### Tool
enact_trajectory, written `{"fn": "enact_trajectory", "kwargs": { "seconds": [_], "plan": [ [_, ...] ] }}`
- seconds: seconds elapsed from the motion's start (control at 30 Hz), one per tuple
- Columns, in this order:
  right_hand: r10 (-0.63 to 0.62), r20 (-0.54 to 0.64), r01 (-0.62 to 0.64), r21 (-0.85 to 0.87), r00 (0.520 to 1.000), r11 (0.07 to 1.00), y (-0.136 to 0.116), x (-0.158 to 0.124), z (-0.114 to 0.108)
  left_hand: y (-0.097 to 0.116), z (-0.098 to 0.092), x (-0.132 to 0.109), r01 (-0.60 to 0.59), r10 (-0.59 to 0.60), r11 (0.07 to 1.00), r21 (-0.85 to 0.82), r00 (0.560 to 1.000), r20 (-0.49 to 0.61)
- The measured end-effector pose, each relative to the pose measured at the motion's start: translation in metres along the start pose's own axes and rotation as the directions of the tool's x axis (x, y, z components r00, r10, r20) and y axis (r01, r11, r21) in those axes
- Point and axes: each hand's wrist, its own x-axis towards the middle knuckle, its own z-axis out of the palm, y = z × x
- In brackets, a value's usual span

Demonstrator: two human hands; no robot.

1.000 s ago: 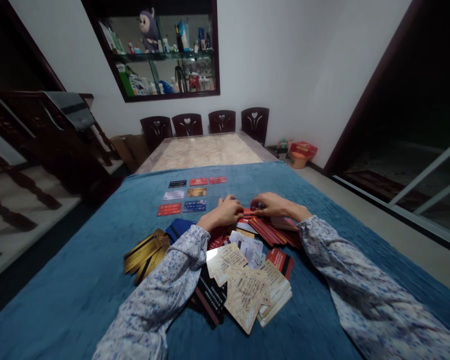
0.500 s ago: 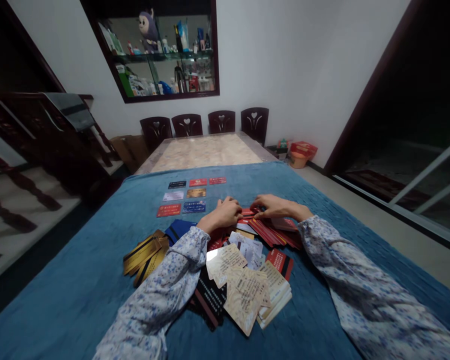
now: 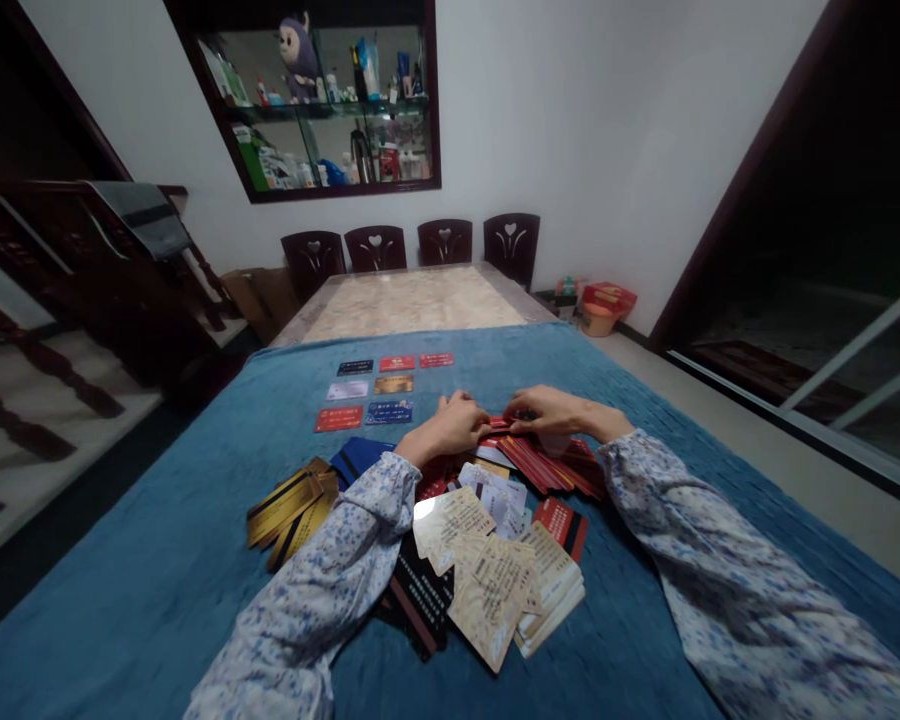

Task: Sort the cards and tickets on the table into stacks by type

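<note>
Several red cards (image 3: 502, 424) lie between my two hands at the far side of the heap. My left hand (image 3: 454, 427) is closed on their left edge, its fingertips partly hidden. From the right, my right hand (image 3: 551, 412) has its fingers and thumb pinched on the same red cards. Below the right hand a fanned stack of red cards (image 3: 534, 466) rests on the cloth. Cream cards (image 3: 495, 590), silvery-white cards (image 3: 499, 495) and black cards (image 3: 422, 590) overlap nearer to me. Gold cards (image 3: 289, 508) and blue cards (image 3: 360, 457) spread beside my left sleeve.
Beyond the left hand, several single cards lie in short rows, among them a blue card (image 3: 388, 412) and a gold card (image 3: 394, 385). A blue cloth (image 3: 195, 530) covers the near part of the table (image 3: 420, 297). Dark chairs (image 3: 445, 243) stand at its far end.
The red cards between my hands now sit more edge-on, as a narrower strip. My right hand has tilted slightly; both hands stay in nearly the same place.
</note>
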Motion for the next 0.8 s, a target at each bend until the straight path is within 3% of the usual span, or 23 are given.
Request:
{"fn": "enact_trajectory", "kwargs": {
  "seconds": [0.23, 0.53, 0.8],
  "plan": [
    [-0.019, 0.008, 0.018, 0.075, 1.0, 0.997, 0.001, -0.001, -0.002, 0.001, 0.0, 0.0, -0.01, 0.01, 1.0, 0.02, 0.999, -0.039],
    [-0.076, -0.108, 0.069, -0.072, 0.991, 0.995, 0.001, 0.003, -0.002, 0.005, -0.006, -0.004, -0.006, 0.03, 0.987, 0.16, 0.988, -0.148],
    [-0.029, -0.212, 0.002, -0.129, 0.977, 0.992, -0.01, 0.005, 0.002, 0.003, -0.007, -0.002, 0.12, -0.096, 0.985, 0.124, 0.979, -0.181]
  ]
}}
